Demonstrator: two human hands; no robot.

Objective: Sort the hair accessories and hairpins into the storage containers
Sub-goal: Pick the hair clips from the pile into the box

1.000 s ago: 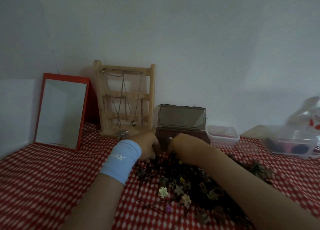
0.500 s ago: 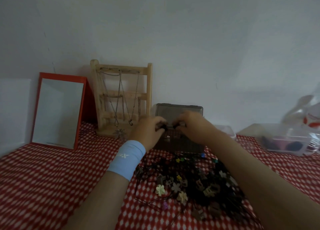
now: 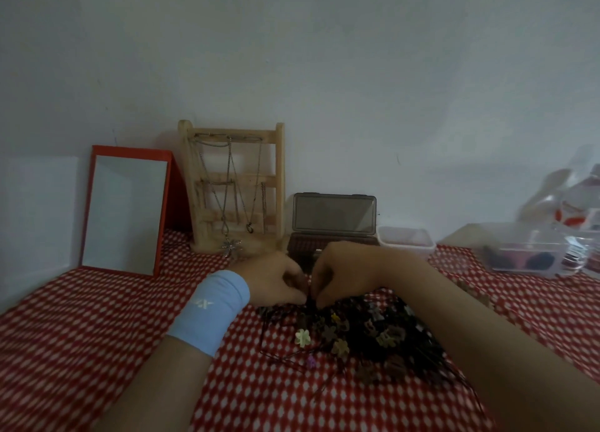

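Note:
A dark tangled pile of hair accessories, with small flower clips and thin black hairpins, lies on the red checked cloth. My left hand, with a light blue wristband, and my right hand meet at the pile's far edge, fingers curled, pinching dark hairpins between them. Just behind the hands stands a brown storage box with its lid up. A small clear container sits to its right.
A wooden jewellery rack with necklaces and a red-framed mirror lean against the wall at the left. A larger clear plastic tub with dark items and a plastic bag stand at the right.
Both hands have come back down from the open brown box to the far edge of the pile, where they now pinch dark hairpins.

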